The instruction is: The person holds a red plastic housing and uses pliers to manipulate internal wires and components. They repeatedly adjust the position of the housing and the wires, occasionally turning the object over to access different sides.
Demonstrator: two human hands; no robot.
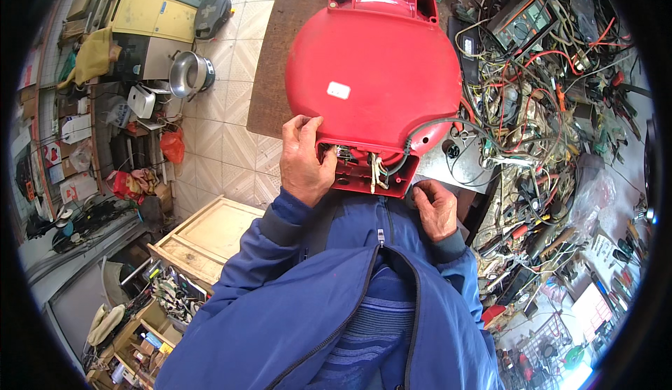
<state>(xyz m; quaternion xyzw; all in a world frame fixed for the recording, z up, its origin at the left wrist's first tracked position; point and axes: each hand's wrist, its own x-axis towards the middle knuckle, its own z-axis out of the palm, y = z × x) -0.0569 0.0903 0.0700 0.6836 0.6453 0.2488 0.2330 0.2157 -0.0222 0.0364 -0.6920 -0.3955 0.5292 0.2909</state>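
A large red plastic appliance housing (371,75) lies on the brown table, a small white label on its broad face. Its near end has an open compartment (360,180), where pale wires (376,173) stick out beside metal parts. My left hand (306,162) grips the left side of this opening, fingers on the outer shell and thumb at the inner edge. By the lower right corner is my right hand (435,209), its fingers curled close together; what they hold, if anything, is hidden. A dark cable (448,120) runs from the compartment over the housing's right side.
Tangled wires, test leads and tools cover the bench at right, around a meter (526,24). At left, a wooden drawer or frame (210,239) stands near my elbow. A metal pot (189,75) sits beyond, near a yellow cabinet (150,15). Tiled floor (227,110) lies left of the table.
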